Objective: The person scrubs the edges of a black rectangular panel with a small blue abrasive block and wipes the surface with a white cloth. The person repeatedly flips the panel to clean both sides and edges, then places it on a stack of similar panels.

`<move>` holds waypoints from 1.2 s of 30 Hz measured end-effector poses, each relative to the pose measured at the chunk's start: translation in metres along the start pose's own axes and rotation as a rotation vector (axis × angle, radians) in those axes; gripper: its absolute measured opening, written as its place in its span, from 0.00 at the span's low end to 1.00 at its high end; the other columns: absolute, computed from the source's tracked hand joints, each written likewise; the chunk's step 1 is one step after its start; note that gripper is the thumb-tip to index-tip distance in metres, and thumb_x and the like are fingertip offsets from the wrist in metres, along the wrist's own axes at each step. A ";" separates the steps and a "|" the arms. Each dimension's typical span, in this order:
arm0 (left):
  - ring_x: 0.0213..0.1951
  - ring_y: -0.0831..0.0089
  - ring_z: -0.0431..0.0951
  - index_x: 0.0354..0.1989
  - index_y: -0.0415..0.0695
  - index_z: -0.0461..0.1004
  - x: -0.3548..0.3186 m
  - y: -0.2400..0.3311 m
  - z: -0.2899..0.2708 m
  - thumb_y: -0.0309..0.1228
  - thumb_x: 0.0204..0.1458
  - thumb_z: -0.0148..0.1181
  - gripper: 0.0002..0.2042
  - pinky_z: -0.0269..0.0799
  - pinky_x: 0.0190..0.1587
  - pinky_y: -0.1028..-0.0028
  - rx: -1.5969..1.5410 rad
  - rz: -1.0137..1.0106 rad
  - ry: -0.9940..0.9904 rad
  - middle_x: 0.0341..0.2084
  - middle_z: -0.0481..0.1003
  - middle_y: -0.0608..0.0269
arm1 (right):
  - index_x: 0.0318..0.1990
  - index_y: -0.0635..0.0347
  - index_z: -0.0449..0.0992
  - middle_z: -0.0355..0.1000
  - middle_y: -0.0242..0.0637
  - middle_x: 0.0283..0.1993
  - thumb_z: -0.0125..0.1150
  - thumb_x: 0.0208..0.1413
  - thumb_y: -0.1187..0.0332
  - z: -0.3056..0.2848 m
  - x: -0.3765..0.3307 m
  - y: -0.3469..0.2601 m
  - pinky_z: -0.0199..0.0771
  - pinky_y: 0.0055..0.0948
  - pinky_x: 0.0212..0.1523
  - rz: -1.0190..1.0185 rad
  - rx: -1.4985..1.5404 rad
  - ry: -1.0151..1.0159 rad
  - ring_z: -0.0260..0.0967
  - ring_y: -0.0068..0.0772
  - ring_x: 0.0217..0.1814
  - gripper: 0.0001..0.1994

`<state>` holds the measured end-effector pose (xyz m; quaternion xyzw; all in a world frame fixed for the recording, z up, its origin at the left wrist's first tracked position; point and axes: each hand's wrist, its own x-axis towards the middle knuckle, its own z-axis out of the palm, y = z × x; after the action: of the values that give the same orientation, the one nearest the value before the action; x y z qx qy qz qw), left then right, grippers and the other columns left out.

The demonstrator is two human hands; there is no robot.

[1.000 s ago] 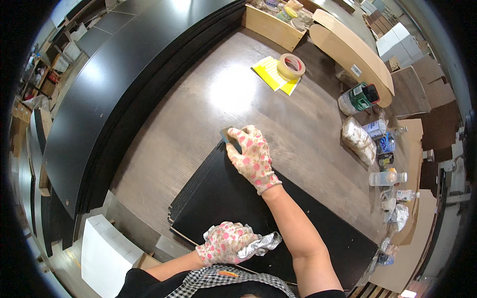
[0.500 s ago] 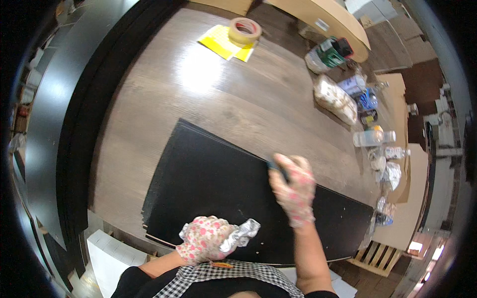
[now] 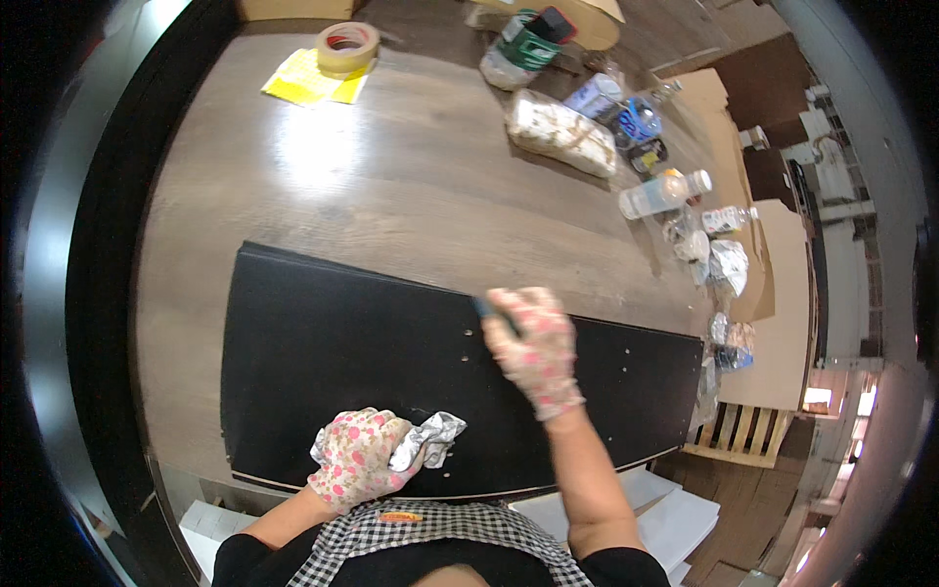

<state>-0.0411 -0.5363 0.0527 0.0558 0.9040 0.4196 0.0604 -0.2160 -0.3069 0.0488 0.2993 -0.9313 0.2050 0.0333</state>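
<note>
A stack of thin black boards [image 3: 323,342] with small holes lies before me on the wood-grain table. My right hand [image 3: 538,347], in a pink-patterned glove, is closed around a small dark block [image 3: 482,307] at the far edge of the top board. The glove hides most of this block, so its exact kind is unclear. Near the close edge, my left hand [image 3: 360,458], gloved alike, grips a crumpled silvery-grey cloth [image 3: 435,440] against the board's surface. Part of the cloth sticks out on either side of the fingers.
At the far left, a tape roll [image 3: 347,49] rests on yellow paper [image 3: 303,80]. Bottles [image 3: 665,196], a cut green container [image 3: 523,49] and a wrapped white bundle [image 3: 560,133] stand along the back right. Long black panels [image 3: 103,293] line the left side. A wooden pallet [image 3: 740,433] sits lower right.
The whole view has turned, so the table and its things sit further left. My right hand has shifted slightly right along the boards' far edge. The left hand still grips the cloth.
</note>
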 end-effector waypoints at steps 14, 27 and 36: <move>0.29 0.59 0.81 0.27 0.45 0.80 0.054 0.068 0.068 0.42 0.46 0.70 0.12 0.75 0.34 0.62 0.047 0.056 -0.184 0.23 0.79 0.58 | 0.42 0.56 0.83 0.74 0.45 0.36 0.69 0.48 0.67 -0.050 -0.059 0.111 0.75 0.42 0.42 0.051 -0.010 0.065 0.74 0.46 0.39 0.12; 0.59 0.50 0.71 0.31 0.44 0.81 0.189 0.137 0.138 0.36 0.44 0.70 0.10 0.61 0.64 0.53 0.363 0.160 0.128 0.53 0.76 0.52 | 0.42 0.55 0.82 0.72 0.43 0.38 0.69 0.47 0.66 -0.099 -0.119 0.240 0.75 0.42 0.43 0.162 -0.037 0.144 0.72 0.46 0.42 0.13; 0.52 0.53 0.74 0.31 0.41 0.80 0.192 0.146 0.167 0.33 0.41 0.68 0.11 0.64 0.59 0.55 0.397 0.078 0.224 0.46 0.77 0.56 | 0.44 0.54 0.81 0.70 0.40 0.39 0.69 0.48 0.67 -0.154 -0.169 0.308 0.75 0.40 0.40 0.168 -0.106 0.148 0.70 0.42 0.42 0.14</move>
<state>-0.1974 -0.2880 0.0456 0.0543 0.9670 0.2391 -0.0689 -0.2629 0.0739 0.0467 0.2022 -0.9576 0.1789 0.1006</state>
